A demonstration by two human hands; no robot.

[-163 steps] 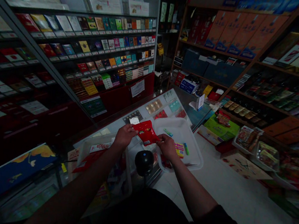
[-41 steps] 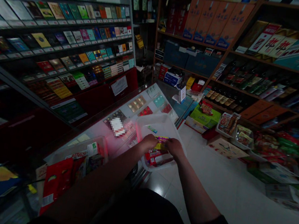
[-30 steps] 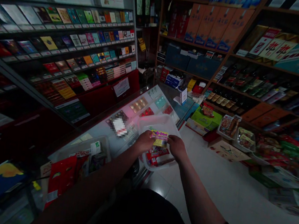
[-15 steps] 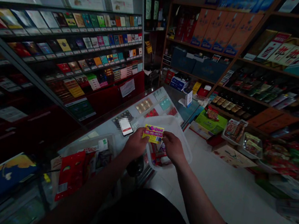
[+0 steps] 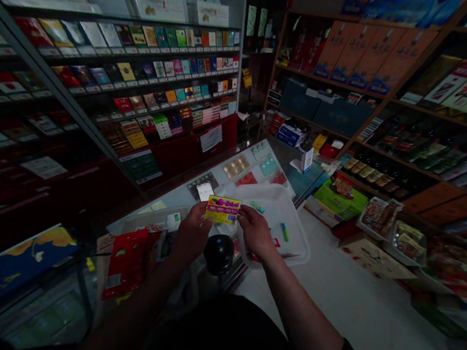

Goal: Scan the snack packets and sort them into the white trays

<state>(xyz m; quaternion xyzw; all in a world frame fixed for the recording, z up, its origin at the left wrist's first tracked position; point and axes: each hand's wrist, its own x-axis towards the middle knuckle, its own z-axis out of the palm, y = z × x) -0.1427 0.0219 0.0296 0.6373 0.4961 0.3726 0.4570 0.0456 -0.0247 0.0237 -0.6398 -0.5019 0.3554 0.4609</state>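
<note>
Both hands hold a small yellow snack packet [image 5: 222, 210] with pink and purple print and a barcode, keeping it flat and face up. My left hand [image 5: 194, 232] pinches its left end; my right hand [image 5: 257, 231] grips the right end. Just below the packet stands a rounded black device [image 5: 218, 253] on a stem, resembling a barcode scanner. A white plastic bin [image 5: 303, 239] lies beyond my right hand, with a few small packages and a green item inside. Past the packet, a partly blurred phone [image 5: 205, 190] rests on the glass counter [image 5: 219, 182].
At the left, a bin contains red snack bags [image 5: 127, 261]. A blue box [image 5: 5, 277] lies farther left. Cigarette shelves [image 5: 144, 66] line the left wall. Bottle and carton shelves [image 5: 360, 60] stand at the right, above snack boxes [image 5: 337, 200] on the floor.
Both hands have carried the packet leftward, from over the white bin to above the black device. More of the bin's contents and the device now show. The view has turned slightly left.
</note>
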